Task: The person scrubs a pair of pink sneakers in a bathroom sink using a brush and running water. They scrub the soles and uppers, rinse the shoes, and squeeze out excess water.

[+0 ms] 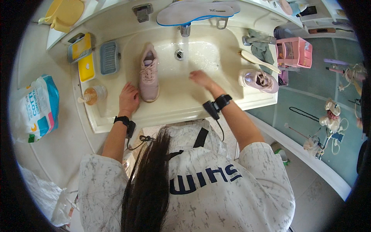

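A pink lace-up sneaker [149, 76] lies on the left side of the cream washbasin [171, 108], toe toward me. Just left of its toe, my left hand [129, 97] rests on the basin with its fingers curled in and nothing visible in them. My right hand [201, 79] hangs over the bowl, blurred, its fingers bunched; I see no object in it. Water runs from the faucet [185, 30] near the drain [179, 54]. On the right ledge lies the second pink sneaker [258, 81], beside a white-handled brush [261, 61].
Insoles [195, 13] lie across the faucet. A grey cloth [262, 49] and a metal lever [259, 40] are at right, near a pink organizer [294, 52]. On the left stand a pump bottle [95, 95], a grey soap dish [109, 57] and a yellow dish [86, 68].
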`<act>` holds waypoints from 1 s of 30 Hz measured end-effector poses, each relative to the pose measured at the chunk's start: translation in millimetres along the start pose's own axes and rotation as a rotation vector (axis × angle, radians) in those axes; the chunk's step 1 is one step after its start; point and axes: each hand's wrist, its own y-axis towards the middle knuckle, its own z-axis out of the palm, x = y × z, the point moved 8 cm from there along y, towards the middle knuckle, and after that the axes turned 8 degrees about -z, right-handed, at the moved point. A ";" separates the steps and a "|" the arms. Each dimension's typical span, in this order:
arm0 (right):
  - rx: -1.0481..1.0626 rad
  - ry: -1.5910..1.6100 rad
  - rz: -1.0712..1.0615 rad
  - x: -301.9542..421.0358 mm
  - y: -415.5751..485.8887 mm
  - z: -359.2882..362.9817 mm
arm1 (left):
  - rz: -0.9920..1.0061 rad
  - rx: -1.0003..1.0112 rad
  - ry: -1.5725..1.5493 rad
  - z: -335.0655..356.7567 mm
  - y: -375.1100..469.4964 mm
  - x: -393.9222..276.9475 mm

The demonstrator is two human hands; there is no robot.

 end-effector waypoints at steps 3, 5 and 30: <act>-0.036 -0.014 -0.002 14.9 4.2 43.8 | 0.008 0.007 0.016 0.5 -0.8 -0.6; -0.179 0.124 0.042 15.4 10.5 49.2 | -0.006 -0.009 0.022 -0.6 -1.5 0.4; 0.250 -0.489 -0.118 0.7 63.5 23.0 | -0.004 -0.058 -0.009 -2.6 -2.7 4.3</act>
